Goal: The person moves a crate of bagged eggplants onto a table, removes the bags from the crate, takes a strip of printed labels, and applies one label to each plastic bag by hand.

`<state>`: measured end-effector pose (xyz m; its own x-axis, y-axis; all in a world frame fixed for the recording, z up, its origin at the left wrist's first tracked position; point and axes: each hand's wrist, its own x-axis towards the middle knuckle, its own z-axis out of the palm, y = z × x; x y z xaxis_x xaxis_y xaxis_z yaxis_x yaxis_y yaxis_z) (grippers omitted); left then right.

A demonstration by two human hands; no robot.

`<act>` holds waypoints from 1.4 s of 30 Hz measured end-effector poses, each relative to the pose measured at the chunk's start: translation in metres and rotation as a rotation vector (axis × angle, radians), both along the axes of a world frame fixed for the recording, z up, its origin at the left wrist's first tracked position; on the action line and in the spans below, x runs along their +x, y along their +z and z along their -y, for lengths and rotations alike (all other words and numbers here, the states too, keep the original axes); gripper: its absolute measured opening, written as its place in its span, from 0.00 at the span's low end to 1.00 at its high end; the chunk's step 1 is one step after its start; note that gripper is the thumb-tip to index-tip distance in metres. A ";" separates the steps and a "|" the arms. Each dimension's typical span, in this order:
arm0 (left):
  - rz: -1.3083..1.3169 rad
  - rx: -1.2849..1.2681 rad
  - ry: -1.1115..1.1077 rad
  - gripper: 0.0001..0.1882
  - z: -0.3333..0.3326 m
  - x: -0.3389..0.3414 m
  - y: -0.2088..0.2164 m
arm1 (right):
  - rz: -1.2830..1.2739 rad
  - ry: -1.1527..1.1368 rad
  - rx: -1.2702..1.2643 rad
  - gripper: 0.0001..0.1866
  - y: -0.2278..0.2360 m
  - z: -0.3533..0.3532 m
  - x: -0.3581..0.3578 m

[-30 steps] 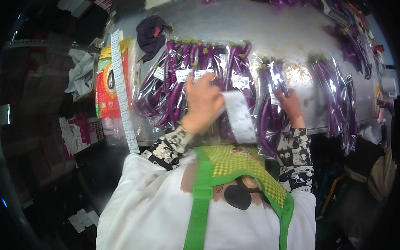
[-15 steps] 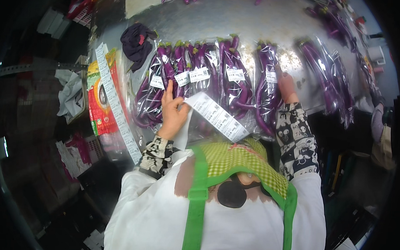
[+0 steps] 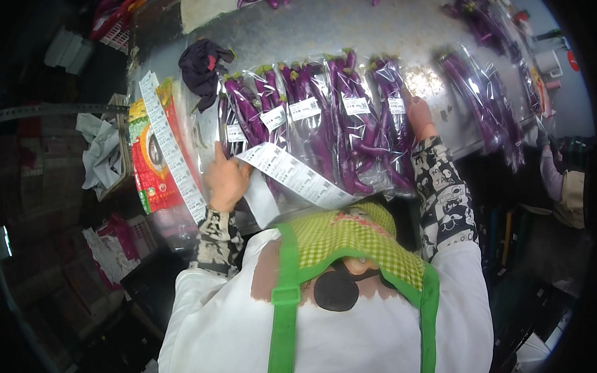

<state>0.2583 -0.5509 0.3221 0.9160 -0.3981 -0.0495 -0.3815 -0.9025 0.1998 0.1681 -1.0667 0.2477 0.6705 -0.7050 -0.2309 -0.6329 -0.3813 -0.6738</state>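
In front of me, several clear bags of long purple eggplants (image 3: 307,124) lie side by side, each with a white label. At the row's left end is my left hand (image 3: 226,183), closed on a strip of printed white labels (image 3: 299,176). Its index finger points away from me beside the leftmost bag (image 3: 237,115). The label strip curves right across the lower ends of the bags. My right hand (image 3: 420,118) rests against the right edge of the rightmost labelled bag (image 3: 390,107); its index finger is stretched out and the other fingers are partly hidden.
More bagged eggplants (image 3: 482,104) lie on the right of the metal table (image 3: 284,28). A dark crumpled cloth (image 3: 201,68), another label strip (image 3: 172,146) and a red-yellow package (image 3: 145,151) are at the left. Another person's arm (image 3: 551,172) shows at the right edge.
My left hand has moved left and nearer to me, drawing the label strip with it. My right hand and the rightmost labelled bag have shifted left, closer to the row.
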 end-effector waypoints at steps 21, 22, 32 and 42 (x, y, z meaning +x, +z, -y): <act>-0.680 -1.320 -0.656 0.12 0.110 -0.060 0.126 | -0.209 0.131 -0.134 0.34 0.005 -0.109 0.052; -0.814 -1.467 -0.601 0.11 0.134 -0.068 0.128 | -0.122 0.013 0.054 0.37 0.034 -0.132 0.055; -1.035 -1.462 -0.301 0.08 0.285 -0.091 0.087 | -0.103 0.033 -0.543 0.43 0.068 -0.016 -0.050; -0.873 -1.461 -0.282 0.10 0.383 -0.133 0.074 | -0.614 0.195 -0.892 0.11 0.065 0.140 -0.170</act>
